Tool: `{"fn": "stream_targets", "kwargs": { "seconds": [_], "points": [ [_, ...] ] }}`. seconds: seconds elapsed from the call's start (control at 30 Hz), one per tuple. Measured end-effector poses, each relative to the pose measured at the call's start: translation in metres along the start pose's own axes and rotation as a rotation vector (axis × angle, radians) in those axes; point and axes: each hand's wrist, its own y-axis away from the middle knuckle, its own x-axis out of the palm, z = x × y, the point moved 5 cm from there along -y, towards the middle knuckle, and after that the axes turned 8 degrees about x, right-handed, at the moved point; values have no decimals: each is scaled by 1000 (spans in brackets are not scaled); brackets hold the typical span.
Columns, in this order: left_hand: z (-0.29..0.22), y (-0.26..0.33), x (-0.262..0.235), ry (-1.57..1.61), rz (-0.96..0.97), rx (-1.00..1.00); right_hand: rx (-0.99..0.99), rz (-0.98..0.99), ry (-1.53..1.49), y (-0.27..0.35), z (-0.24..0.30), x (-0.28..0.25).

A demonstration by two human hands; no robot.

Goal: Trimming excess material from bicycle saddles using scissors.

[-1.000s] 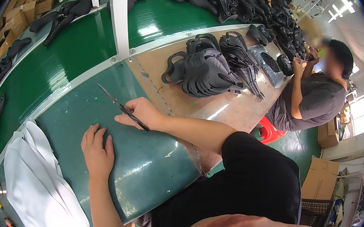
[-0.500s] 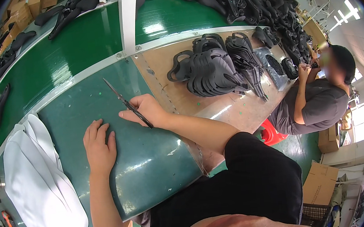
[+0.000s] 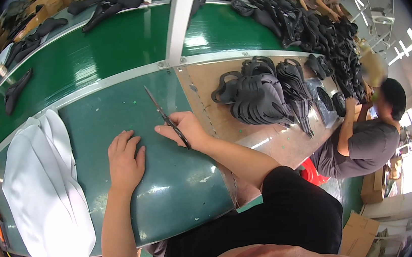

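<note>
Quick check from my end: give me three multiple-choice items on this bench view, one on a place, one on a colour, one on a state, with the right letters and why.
1. Where does the white folded cloth lie?
A. to the left of the left hand
B. on the pile of black moulded shoe parts
C. under the right hand

2. What colour is the mat-covered work surface under the hands?
A. red
B. dark green
C. yellow

3. How is the left hand placed?
A. gripping the scissors
B. raised in the air
C. resting flat, palm down, on the mat

Answers: 1 A, the cloth lies at the mat's left edge, beyond the left hand. 2 B, the mat is dark green. 3 C, its fingers are spread on the mat, while the right hand holds the slim black-handled scissors; the pile of black moulded shoe parts lies to the right.
</note>
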Motion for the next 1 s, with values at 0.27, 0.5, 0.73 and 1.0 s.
{"fn": "stream_targets", "kwargs": {
  "seconds": [0.27, 0.5, 0.73, 1.0],
  "points": [
    [10, 9, -6, -9, -44, 15, 54, 24, -25, -7, -4, 10],
    [8, 10, -2, 9, -32, 10, 78, 2, -81, 4, -1, 3],
    [11, 13, -1, 7, -45, 3, 70, -1, -95, 6, 8, 11],
    [10, 12, -1, 7, -20, -18, 87, 7, -87, 4, 4, 7]
  ]
}}
